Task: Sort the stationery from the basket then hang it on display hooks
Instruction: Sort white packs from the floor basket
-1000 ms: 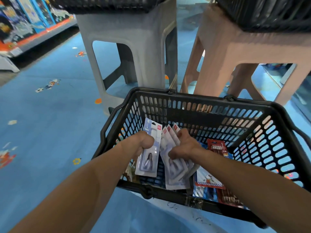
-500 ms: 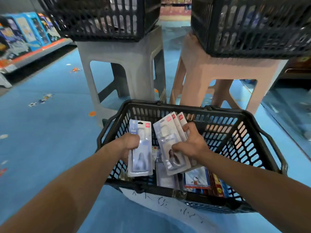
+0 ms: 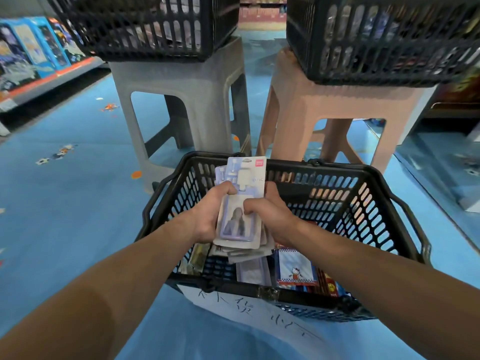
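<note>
Half a second ago the left hand (image 3: 207,219) held one pack and the right hand (image 3: 272,216) a fan of three, well apart. Now the packs (image 3: 241,203) form one stack gripped by both hands, each thumb on its face and the fingers curled behind. The stack stands upright over the basket (image 3: 363,203), higher than before, with its top past the far rim. The top pack is lilac card under a clear blister: a long-haired figure low down, a white clip above, a red logo in the top right corner.
</note>
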`<state>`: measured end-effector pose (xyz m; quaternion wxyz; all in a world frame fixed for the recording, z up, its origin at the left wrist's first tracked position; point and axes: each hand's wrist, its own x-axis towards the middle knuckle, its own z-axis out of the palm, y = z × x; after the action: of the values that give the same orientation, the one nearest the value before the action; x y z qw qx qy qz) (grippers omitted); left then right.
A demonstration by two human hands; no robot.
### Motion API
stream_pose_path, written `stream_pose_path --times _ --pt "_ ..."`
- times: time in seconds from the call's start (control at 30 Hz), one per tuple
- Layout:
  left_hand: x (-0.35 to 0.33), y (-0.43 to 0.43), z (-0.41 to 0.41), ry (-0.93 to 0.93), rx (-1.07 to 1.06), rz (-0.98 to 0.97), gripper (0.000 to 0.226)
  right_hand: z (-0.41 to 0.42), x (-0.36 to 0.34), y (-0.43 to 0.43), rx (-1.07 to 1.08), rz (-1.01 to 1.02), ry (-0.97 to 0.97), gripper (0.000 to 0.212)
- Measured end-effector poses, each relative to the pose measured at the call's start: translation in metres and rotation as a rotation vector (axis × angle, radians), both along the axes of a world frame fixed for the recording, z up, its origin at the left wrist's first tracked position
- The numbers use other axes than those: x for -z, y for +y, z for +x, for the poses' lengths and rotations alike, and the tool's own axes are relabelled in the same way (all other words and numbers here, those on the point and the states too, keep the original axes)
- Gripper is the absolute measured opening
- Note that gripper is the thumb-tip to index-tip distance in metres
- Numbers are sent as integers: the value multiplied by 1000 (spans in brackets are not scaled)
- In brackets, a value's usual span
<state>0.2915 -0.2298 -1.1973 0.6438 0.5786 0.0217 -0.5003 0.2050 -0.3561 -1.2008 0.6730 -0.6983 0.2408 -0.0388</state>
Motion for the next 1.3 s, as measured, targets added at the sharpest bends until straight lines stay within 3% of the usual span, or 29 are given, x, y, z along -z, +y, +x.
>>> stream_pose_path --times 0.13,0.23,0.3,0.43,0.53,0.6,0.63,0.7,0.77,0.83,0.97,1.07,1.17,1.3 --pt "3 2 -1 -65 -10 -13 23 11 3 6 -7 -108 67 86" --pt "7 8 4 -121 -26 37 19 22 11 5 -97 17 69 80" --pt "16 14 11 -170 -48 94 20 24 21 1 -191 -12 101 71" --pt "38 22 25 -356 -88 295 38 29 47 -14 -119 -347 258 54" --pt "61 27 40 -352 -35 422 77 24 65 -24 -283 -277 627 30" --pt "88 28 55 -333 21 484 104 18 77 -24 -427 -256 821 36" --pt "91 29 56 -320 45 507 106 16 82 -22 -467 -243 878 42" --pt "82 26 47 -316 57 553 97 17 95 -18 -496 -193 947 56" --pt "76 24 42 -308 53 561 72 19 106 -10 -510 -119 981 68" --pt "77 22 43 -311 47 578 54 20 113 -1 -523 -104 990 69" --pt "76 19 43 -344 65 595 41 15 115 5 -548 -182 913 53" --pt "75 18 42 -356 74 594 29 15 110 6 -486 -141 817 9" --pt "75 18 42 -348 62 589 43 26 103 1 -397 -144 647 14" --pt "74 18 41 -351 59 591 41 35 84 -8 -278 -215 522 18"
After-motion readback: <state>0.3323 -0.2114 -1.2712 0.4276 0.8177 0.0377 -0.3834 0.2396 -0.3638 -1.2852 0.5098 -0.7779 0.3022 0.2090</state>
